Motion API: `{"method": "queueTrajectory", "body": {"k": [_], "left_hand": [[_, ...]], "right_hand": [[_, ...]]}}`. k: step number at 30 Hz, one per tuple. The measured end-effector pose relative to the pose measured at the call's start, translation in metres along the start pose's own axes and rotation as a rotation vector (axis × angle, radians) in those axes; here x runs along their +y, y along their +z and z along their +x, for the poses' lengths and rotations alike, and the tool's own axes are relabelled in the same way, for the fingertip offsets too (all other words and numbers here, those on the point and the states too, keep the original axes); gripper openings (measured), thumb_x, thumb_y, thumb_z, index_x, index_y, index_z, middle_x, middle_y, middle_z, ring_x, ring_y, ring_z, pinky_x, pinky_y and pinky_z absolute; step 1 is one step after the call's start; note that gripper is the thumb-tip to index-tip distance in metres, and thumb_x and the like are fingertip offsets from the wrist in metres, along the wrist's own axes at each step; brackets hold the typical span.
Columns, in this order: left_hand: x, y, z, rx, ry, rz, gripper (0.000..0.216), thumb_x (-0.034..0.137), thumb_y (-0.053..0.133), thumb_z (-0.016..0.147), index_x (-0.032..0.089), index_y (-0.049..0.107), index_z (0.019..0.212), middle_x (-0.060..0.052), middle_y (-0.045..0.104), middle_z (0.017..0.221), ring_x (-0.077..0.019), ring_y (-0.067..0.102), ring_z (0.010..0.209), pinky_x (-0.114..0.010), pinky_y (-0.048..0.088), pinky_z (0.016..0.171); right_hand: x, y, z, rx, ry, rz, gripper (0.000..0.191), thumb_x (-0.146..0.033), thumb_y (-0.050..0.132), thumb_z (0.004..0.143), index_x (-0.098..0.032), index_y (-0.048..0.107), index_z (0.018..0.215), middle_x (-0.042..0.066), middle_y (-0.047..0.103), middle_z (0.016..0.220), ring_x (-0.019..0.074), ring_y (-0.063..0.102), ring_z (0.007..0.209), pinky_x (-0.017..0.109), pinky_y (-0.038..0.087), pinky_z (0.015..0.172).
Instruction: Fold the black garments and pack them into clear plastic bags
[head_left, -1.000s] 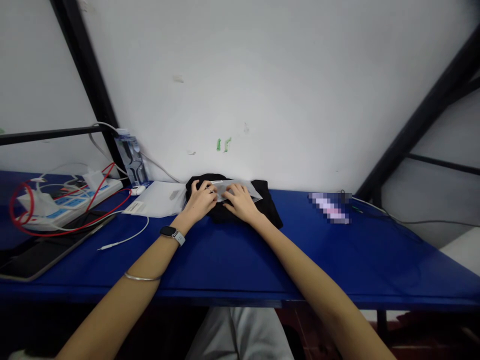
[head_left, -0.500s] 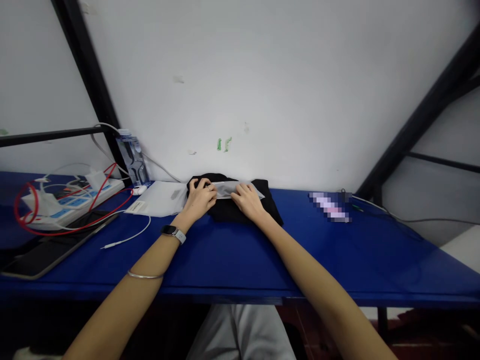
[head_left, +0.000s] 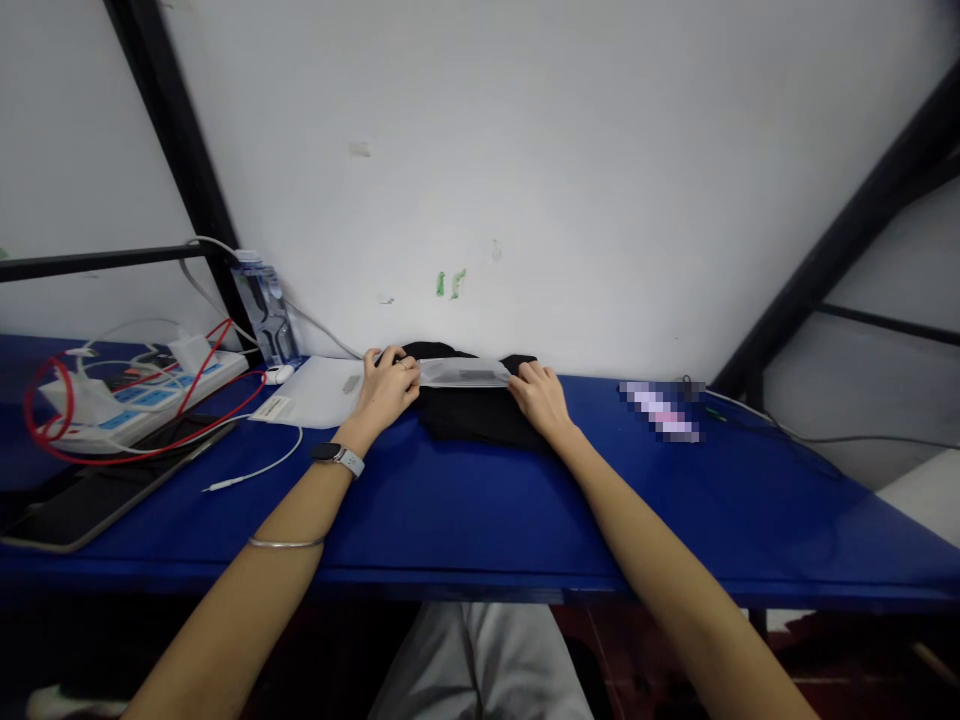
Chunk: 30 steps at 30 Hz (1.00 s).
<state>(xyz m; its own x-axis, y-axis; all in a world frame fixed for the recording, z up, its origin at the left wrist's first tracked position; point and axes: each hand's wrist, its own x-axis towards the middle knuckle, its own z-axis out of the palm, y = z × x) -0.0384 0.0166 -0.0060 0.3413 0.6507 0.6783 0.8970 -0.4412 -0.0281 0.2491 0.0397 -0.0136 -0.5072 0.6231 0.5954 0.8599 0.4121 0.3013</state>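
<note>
Frame centre: left hand (head_left: 388, 385) and right hand (head_left: 541, 397) pinch translucent bag (head_left: 461, 374) at opposite ends; uneven pulling might tear it.

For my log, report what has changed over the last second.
The right hand moved right along the translucent plastic sheet on the black cloth, its fingers now at the sheet's right end. The left hand shifted slightly left. The sheet looks flatter and straighter. The clear plastic bottle and white rectangular power strip stayed put.
</note>
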Motion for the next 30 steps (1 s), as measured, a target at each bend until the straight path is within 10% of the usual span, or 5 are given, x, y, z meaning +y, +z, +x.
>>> {"method": "queueTrajectory", "body": {"k": [13, 21, 30], "left_hand": [[0.002, 0.002, 0.000, -0.005, -0.224, -0.023, 0.009, 0.022, 0.051, 0.086, 0.022, 0.060, 0.088, -0.007, 0.068, 0.097, -0.0276, 0.053, 0.099, -0.048, 0.033, 0.089], [0.010, 0.009, -0.002, -0.119, 0.010, -0.079, 0.035, 0.019, 0.053, 0.088, 0.033, 0.061, 0.119, -0.004, 0.063, 0.126, -0.0277, 0.050, 0.116, -0.057, 0.019, 0.104], [0.020, 0.006, 0.003, -0.046, 0.027, -0.139, 0.040, 0.023, 0.047, 0.094, 0.034, 0.051, 0.133, -0.005, 0.066, 0.124, -0.0231, 0.058, 0.116, -0.054, 0.017, 0.107]], "right_hand": [[-0.013, -0.032, 0.003, 0.146, 0.036, 0.526, 0.014, -0.024, 0.043, 0.093, -0.019, 0.056, 0.098, 0.011, 0.061, 0.110, 0.0228, 0.054, 0.100, 0.035, 0.042, 0.086], [-0.059, -0.040, -0.002, -0.046, -0.251, 0.531, 0.034, -0.034, 0.058, 0.088, -0.020, 0.054, 0.119, 0.013, 0.058, 0.126, 0.0243, 0.052, 0.115, 0.040, 0.044, 0.095], [-0.039, -0.034, 0.001, -0.041, -0.092, 0.861, 0.058, -0.006, 0.037, 0.088, -0.028, 0.044, 0.141, 0.005, 0.052, 0.140, 0.0193, 0.049, 0.128, 0.044, 0.040, 0.106]]}}
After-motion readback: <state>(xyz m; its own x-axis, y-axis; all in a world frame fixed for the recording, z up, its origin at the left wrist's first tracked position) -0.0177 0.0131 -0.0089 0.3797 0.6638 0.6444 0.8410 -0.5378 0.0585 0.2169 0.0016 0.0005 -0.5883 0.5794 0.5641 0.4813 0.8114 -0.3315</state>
